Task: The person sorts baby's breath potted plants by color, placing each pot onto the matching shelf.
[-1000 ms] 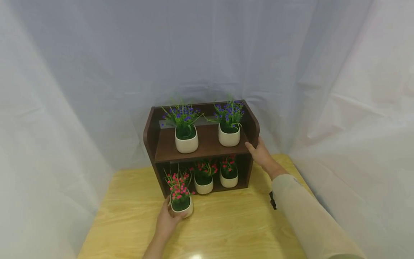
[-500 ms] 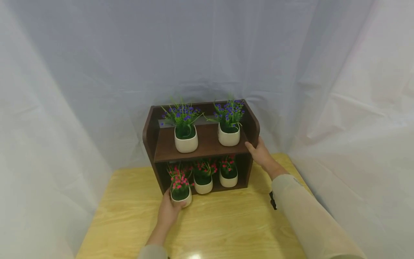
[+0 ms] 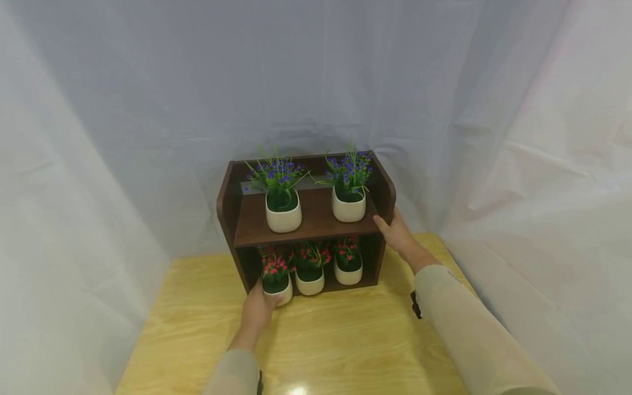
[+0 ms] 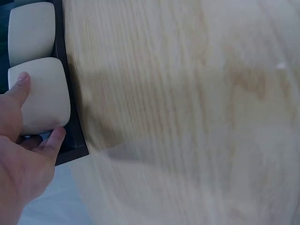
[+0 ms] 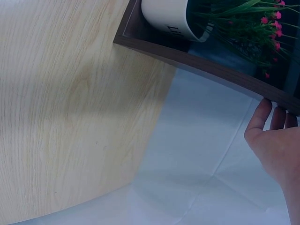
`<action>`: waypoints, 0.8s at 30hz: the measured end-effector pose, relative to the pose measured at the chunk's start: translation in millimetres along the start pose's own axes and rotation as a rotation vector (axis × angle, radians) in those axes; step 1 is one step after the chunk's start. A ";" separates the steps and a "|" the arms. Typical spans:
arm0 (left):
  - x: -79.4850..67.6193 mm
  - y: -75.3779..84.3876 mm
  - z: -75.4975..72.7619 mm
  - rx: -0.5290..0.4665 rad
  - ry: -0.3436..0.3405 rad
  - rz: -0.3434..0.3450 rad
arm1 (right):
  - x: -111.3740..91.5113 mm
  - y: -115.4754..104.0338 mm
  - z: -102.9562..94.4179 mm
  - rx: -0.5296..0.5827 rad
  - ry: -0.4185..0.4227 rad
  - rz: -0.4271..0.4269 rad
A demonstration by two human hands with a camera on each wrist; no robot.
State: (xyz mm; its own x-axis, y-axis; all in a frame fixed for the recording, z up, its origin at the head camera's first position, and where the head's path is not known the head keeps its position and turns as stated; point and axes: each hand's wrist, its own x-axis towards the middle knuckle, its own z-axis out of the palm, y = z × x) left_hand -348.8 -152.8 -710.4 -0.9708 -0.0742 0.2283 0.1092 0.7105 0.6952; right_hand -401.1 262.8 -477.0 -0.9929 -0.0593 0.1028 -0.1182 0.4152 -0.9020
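Note:
A dark brown two-tier shelf [image 3: 317, 215] stands on the wooden table. My left hand [image 3: 256, 314] grips a white pot [image 3: 281, 297] of pink-red flowers at the left front of the lower tier. In the left wrist view, the thumb lies on the front of this pot [image 4: 47, 101] and fingertips touch its lower side, over the shelf's dark base edge [image 4: 75, 150]. My right hand [image 3: 401, 237] holds the shelf's right side panel, thumb at the upper board's front edge. From the right wrist view, its fingers [image 5: 258, 117] press the panel's outer face.
Two more white pots with red flowers, a middle one [image 3: 311, 286] and a right one [image 3: 348, 275], stand on the lower tier. Above them are two pots of purple-blue flowers [image 3: 283, 219]. Pale sheeting [image 3: 316, 82] hangs behind and at both sides.
My left hand has carried the pink-red flower pot from in front of the shelf back into the left of the lower tier. The right hand stays at the side panel.

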 end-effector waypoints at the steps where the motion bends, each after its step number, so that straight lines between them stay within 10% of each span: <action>1: 2.1 0.0 0.0 0.002 -0.010 -0.011 | 0.0 0.4 -0.2 0.003 0.003 0.001; 18: 35.1 -12.8 -2.6 0.125 -0.102 -0.059 | 3.3 -2.1 0.2 0.005 0.014 -0.007; 24: 15.6 53.1 -35.2 0.090 -0.132 -0.182 | 2.2 0.9 0.9 0.014 0.023 0.001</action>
State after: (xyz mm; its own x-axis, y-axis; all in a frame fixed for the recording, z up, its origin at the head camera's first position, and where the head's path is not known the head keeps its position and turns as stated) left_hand -350.6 -140.8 -646.0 -0.9928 -0.1191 0.0098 -0.0839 0.7534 0.6521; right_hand -403.4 262.2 -478.0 -0.9931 -0.0380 0.1113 -0.1172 0.4025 -0.9079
